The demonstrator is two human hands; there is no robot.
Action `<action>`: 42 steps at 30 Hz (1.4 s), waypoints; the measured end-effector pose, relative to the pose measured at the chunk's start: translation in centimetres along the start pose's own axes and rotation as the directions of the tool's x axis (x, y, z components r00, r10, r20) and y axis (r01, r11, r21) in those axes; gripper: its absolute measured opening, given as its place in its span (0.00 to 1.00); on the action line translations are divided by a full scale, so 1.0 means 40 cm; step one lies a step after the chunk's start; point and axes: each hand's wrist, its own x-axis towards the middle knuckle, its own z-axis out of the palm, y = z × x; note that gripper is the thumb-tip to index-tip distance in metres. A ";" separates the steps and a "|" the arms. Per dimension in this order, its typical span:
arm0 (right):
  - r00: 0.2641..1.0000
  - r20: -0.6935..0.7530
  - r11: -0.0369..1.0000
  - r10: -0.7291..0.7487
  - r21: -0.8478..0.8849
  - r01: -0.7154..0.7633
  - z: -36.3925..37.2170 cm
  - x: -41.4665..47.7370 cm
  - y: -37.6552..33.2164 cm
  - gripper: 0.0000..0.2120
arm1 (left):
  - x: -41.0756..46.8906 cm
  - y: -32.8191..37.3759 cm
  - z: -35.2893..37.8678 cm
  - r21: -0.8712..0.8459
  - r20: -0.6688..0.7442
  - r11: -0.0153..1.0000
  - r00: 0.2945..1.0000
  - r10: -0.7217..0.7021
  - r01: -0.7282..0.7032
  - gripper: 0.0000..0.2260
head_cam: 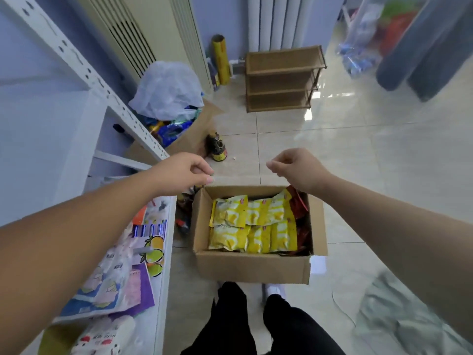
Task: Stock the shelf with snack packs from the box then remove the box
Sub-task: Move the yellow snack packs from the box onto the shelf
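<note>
A tiled floor (358, 162) fills most of the view. A white shelf (167, 265) is seen along the left side, and its lower board is covered with assorted coloured packets. An open cardboard box (250, 267) is set on the floor just beside the shelf, in front of the person's feet. A small brown rack (281, 80) with 3 tiers is stood well apart from it, near the far wall. A white plastic bag (166, 90) is heaped on a second carton beside the shelf's upright.

Yellow snack packs (253, 224) are laid flat inside the box in 2 rows, filling its left and middle part. Red packs (299, 208) are wedged along the box's right wall.

Both hands are held out above the far edge of the box. The left hand (184, 172) is placed over the far left corner and its fingers (204, 172) are clenched, with nothing seen in them. The right hand (299, 170) is placed over the far right corner, its fingers (276, 165) likewise clenched on nothing. A dark bottle (217, 149) is stood on the floor beyond the box.
</note>
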 end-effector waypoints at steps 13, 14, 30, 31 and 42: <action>0.908 -0.030 0.892 0.418 0.200 -0.405 0.281 0.108 0.297 0.15 | 0.410 -0.241 0.268 -0.025 0.250 0.999 0.968 -0.027 0.035 0.09; 0.896 -0.021 0.877 0.443 0.216 -0.429 0.315 0.122 0.331 0.16 | 0.439 -0.276 0.299 -0.051 0.258 0.996 0.964 -0.056 0.071 0.09; 0.719 0.068 0.543 0.692 0.608 -0.580 0.745 0.380 0.813 0.19 | 0.876 -0.629 0.679 -0.037 0.265 0.988 0.955 -0.137 0.152 0.32; 0.695 0.048 0.530 0.717 0.611 -0.588 0.763 0.392 0.826 0.19 | 0.885 -0.631 0.696 -0.034 0.261 0.990 0.958 -0.121 0.134 0.32; 0.599 -0.008 0.397 0.801 0.756 -0.521 0.864 0.487 0.846 0.16 | 0.974 -0.585 0.788 0.227 0.342 0.949 0.930 0.132 -0.219 0.22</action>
